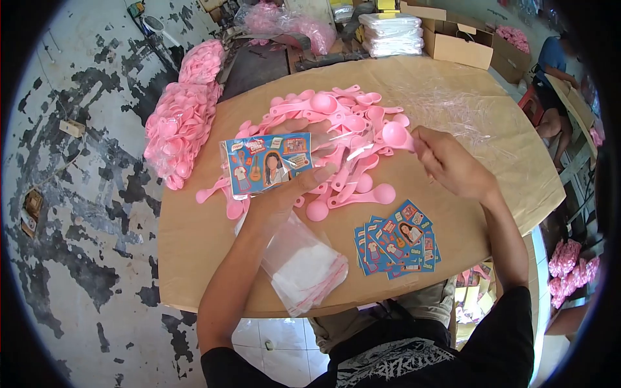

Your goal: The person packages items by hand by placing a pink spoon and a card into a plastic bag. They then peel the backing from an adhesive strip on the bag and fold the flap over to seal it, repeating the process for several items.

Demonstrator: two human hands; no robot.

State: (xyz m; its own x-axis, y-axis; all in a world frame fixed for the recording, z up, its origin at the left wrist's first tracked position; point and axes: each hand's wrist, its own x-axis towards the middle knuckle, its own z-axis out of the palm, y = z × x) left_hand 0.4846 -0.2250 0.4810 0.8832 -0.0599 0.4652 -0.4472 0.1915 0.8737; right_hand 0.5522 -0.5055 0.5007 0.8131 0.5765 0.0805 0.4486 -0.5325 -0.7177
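The clear bag [268,165] with its printed card hangs over the bench [194,239], left of centre, clamped in my left grip [291,191]. My right grip [449,161] pinches a pink spoon [396,134] at the bag's right end. The spoon pile [343,116] lies beyond; loose cards [396,239] and empty bags [304,265] lie nearer.

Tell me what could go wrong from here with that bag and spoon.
1. The right hand holds the spoon at the mouth of the bag. Its bowl could snag the thin plastic and miss or tear it.
2. The left hand grips the bag beside the card, which might slide or tilt.
3. The empty bags lie at the near edge of the table and may slip off.
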